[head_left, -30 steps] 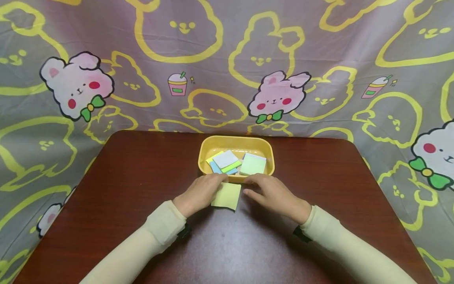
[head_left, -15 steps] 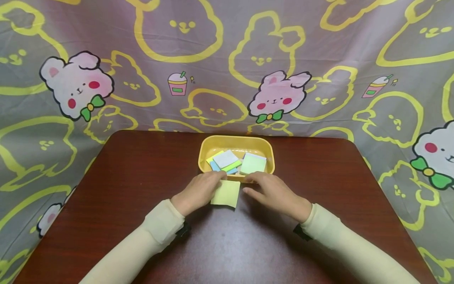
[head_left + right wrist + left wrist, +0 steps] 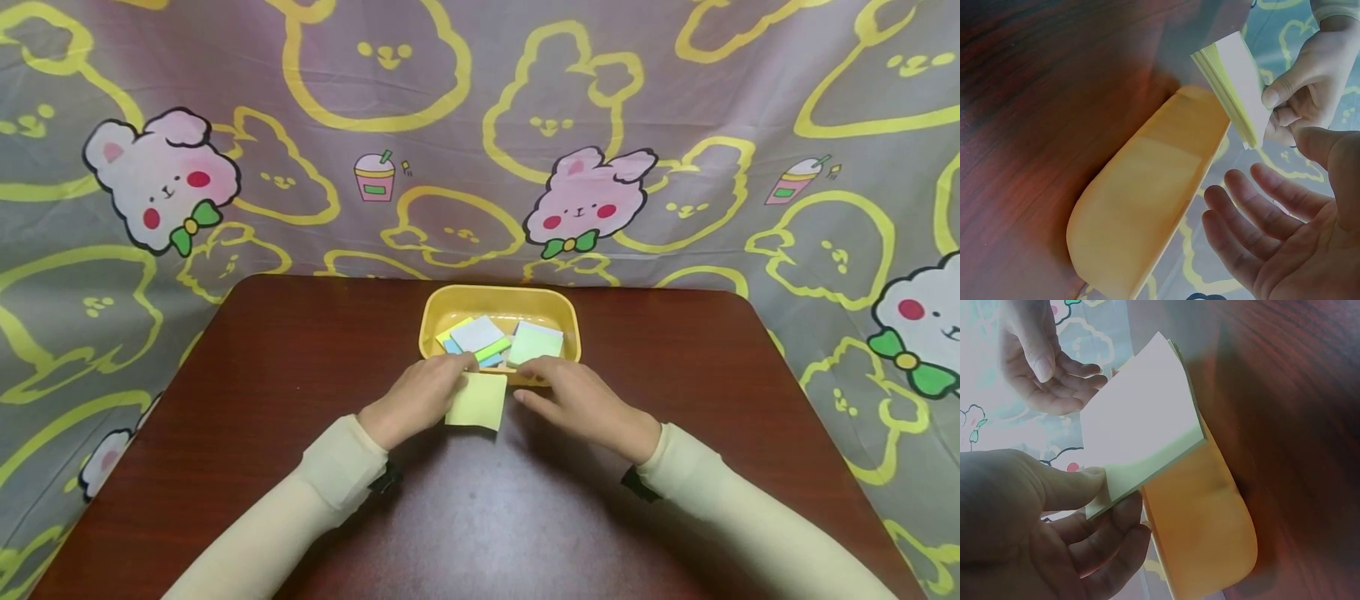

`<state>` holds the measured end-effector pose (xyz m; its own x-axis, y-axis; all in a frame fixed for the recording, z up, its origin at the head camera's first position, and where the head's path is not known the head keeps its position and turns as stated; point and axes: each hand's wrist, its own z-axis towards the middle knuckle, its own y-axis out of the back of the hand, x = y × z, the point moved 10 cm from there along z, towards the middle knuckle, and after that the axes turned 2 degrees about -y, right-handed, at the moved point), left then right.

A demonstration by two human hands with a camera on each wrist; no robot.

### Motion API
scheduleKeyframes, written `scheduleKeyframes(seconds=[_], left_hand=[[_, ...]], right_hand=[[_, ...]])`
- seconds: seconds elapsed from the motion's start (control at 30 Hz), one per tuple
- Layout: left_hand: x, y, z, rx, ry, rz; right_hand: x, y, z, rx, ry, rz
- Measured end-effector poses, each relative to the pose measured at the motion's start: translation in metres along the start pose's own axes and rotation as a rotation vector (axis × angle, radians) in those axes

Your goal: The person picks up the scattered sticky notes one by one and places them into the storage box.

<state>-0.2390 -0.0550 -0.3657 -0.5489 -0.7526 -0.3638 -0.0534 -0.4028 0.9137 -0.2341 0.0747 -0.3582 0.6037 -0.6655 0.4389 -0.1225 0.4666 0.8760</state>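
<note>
A pale yellow sticky note pad (image 3: 477, 401) is pinched at its edge by my left hand (image 3: 417, 395), thumb on one face and fingers behind. In the left wrist view the pad (image 3: 1147, 412) is held up in front of the yellow bin (image 3: 1204, 519). My right hand (image 3: 581, 403) is beside the bin's near rim, fingers relaxed and holding nothing; the right wrist view shows its fingers (image 3: 1272, 212) spread apart. Inside the bin (image 3: 498, 297) lie a white pad (image 3: 477, 333), a pale green pad (image 3: 536, 345) and blue and yellow ones partly covered.
The bin stands near the back of a dark red-brown table (image 3: 337, 350). Behind the table hangs a grey curtain (image 3: 450, 167) printed with yellow outlines and rabbit faces. A dark device (image 3: 384, 477) is strapped under the left wrist.
My left hand has moved slightly forward, bringing the yellow sticky note pad closer to the bin's near rim. The right hand has shifted slightly toward the bin and still holds nothing.
</note>
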Motion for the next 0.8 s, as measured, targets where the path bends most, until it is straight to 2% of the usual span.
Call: scheduleKeyframes(seconds=[0.23, 0.63, 0.8], left_hand=[[0.002, 0.005, 0.002, -0.008, 0.01, -0.023], [0.003, 0.01, 0.008, -0.015, 0.024, -0.021], [0.002, 0.015, 0.011, -0.031, 0.016, -0.031]], right_hand=[[0.001, 0.005, 0.004, -0.002, 0.01, -0.013], [-0.008, 0.007, 0.009, 0.003, -0.041, 0.005], [-0.009, 0.007, 0.01, -0.002, -0.031, 0.011]])
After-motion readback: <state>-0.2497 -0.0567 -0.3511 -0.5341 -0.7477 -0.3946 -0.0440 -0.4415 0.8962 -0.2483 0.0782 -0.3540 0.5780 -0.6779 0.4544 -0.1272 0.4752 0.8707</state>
